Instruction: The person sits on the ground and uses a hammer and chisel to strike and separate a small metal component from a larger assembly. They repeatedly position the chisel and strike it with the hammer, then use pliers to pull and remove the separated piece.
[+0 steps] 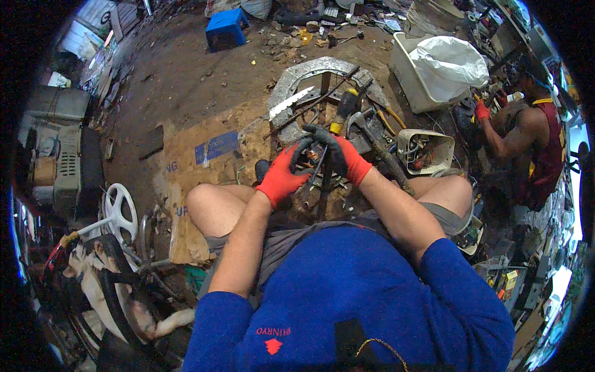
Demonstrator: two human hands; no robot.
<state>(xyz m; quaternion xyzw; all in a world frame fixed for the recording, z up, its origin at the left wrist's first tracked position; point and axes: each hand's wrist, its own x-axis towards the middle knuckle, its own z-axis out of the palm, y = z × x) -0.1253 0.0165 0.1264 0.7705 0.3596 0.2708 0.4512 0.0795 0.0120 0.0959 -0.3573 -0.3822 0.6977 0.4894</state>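
Copper-coloured scrap piece (318, 150) sat grasped between the left hand (286, 170), at its eight o'clock, and the right hand (343, 155), at its three, neither clearly nearer; fingers hid its long axis, though a dark rod (320, 166) beside it pointed toward seven o'clock.

Scrap workshop: hammer (387, 159), dirt floor (170, 77)

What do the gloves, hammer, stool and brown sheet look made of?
Gloves: probably matte red fabric; the dark fingers suggest a rubbery coating.
Hammer: head likely steel, dull grey; handle unclear.
Stool: likely moulded plastic, slightly glossy, uniformly blue.
Brown sheet: apparently cardboard, matte, printed, scuffed.
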